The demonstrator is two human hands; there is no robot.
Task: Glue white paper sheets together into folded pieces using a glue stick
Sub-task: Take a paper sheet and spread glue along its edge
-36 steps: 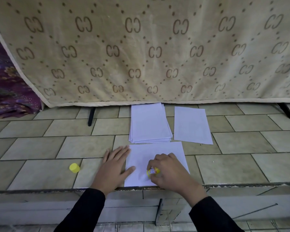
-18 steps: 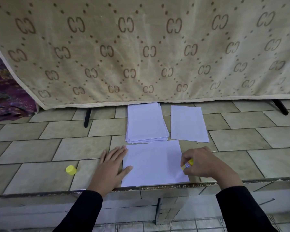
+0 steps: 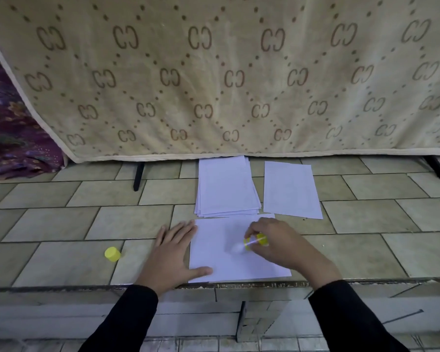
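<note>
Head view: left hand lies open, thumb on the left edge of the white sheet at the near rim of the counter; right hand grips the glue stick over its middle. Weak hold-down pressure may let stick drag crease or shift the sheet.

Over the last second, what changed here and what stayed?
The right hand, gripping the glue stick, swept from the near middle of the front sheet to its right edge, then back toward the middle. The left hand stays flat on the sheet's left edge; yellow cap, paper stack and single sheet unmoved.
</note>
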